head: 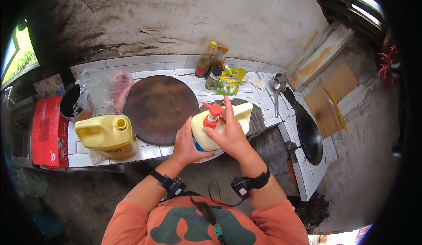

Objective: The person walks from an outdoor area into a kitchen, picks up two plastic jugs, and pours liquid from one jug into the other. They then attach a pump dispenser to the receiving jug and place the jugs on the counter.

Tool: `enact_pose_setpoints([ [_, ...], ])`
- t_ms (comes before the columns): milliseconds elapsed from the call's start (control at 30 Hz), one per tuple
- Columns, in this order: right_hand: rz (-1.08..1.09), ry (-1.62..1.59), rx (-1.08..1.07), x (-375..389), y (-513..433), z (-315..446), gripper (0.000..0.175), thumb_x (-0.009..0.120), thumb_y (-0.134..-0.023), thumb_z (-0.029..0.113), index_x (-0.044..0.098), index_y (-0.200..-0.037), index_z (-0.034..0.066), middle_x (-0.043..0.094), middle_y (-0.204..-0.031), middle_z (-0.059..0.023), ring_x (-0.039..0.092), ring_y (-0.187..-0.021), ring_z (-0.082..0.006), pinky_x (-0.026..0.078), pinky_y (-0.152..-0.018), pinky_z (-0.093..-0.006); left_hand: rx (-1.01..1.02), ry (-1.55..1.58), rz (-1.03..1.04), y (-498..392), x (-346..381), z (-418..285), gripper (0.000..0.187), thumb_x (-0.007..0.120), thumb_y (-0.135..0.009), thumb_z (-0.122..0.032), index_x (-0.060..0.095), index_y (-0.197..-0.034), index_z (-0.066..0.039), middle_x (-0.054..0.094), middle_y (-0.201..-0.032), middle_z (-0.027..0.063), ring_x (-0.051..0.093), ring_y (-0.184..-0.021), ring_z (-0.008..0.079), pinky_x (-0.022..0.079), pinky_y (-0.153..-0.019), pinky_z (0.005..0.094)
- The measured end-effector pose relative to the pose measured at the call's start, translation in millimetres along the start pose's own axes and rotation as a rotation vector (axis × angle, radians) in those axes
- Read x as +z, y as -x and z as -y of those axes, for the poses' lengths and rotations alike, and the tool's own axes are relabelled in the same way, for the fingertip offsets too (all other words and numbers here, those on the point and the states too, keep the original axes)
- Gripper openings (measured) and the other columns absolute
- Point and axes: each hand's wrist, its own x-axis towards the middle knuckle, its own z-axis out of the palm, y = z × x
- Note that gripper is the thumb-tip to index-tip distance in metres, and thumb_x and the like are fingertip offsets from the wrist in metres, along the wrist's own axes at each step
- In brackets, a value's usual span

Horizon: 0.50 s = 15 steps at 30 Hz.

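My left hand [186, 143] is wrapped around the lower left side of a cream plastic jug [201, 139] that has a blue label and a side handle. My right hand [232, 134] is at the jug's red pump top [212, 116], thumb and fingers spread about it; whether it grips the pump is unclear. The jug is held over the tiled counter's front edge. Behind it lies a dark grey cloth [258, 119]. To the left are a round wooden chopping board [160, 108] and an uncapped yellow plastic jug [105, 134].
Sauce bottles [206, 60] and a green-yellow pouch [231, 81] stand near the wall. A metal ladle [279, 84] and a black wok [309, 136] are on the right. Leftward are a pink item in plastic bags [119, 90], a dark pot [71, 103] and a red box [49, 133].
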Motion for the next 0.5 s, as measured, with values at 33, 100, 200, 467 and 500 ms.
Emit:
enact_pose_setpoints([
  [33,0.037,-0.044,0.079,-3,-1,1,0.109,0.086,-0.078,0.021,0.016,-0.159,-0.0033,0.068,-0.113,-0.0193,0.069,-0.104,-0.0308,0.054,-0.091,-0.0367,0.016,0.002,0.002,0,-1,0,0.138,0.097,-0.049,-0.046,0.023,-0.153,0.005,0.049,-0.142,0.0249,0.051,-0.131,0.0421,0.04,-0.111,0.05],
  [100,0.073,-0.08,0.147,-7,-1,5,0.109,0.085,-0.079,0.02,0.015,-0.159,-0.0039,0.069,-0.116,-0.021,0.069,-0.107,-0.0313,0.053,-0.094,-0.0379,-0.018,-0.018,0.034,0,-1,-1,0.138,0.097,-0.048,-0.046,0.023,-0.154,0.005,0.049,-0.143,0.0246,0.051,-0.131,0.042,0.04,-0.111,0.0499],
  [200,0.052,0.155,0.207,-5,3,15,0.109,0.084,-0.08,0.019,0.014,-0.159,-0.0039,0.069,-0.119,-0.0206,0.069,-0.109,-0.0313,0.053,-0.095,-0.0381,0.015,-0.01,0.037,3,-1,0,0.138,0.097,-0.048,-0.046,0.024,-0.153,0.004,0.048,-0.144,0.0239,0.051,-0.131,0.0418,0.04,-0.111,0.0499],
  [467,0.002,-0.07,0.091,-4,8,8,0.105,0.085,-0.082,0.017,0.017,-0.16,-0.0016,0.069,-0.117,-0.0163,0.069,-0.104,-0.0249,0.052,-0.097,-0.0339,0.067,0.002,0.006,4,0,3,0.138,0.097,-0.048,-0.043,0.022,-0.154,0.003,0.048,-0.144,0.0231,0.051,-0.132,0.0417,0.042,-0.111,0.0488],
  [500,-0.013,-0.075,0.161,-4,9,7,0.104,0.084,-0.083,0.017,0.016,-0.16,-0.0005,0.069,-0.117,-0.0147,0.069,-0.103,-0.0219,0.052,-0.098,-0.0321,0.056,-0.014,0.016,5,0,3,0.138,0.097,-0.049,-0.042,0.021,-0.155,0.002,0.048,-0.144,0.0235,0.05,-0.133,0.0417,0.042,-0.112,0.0482],
])
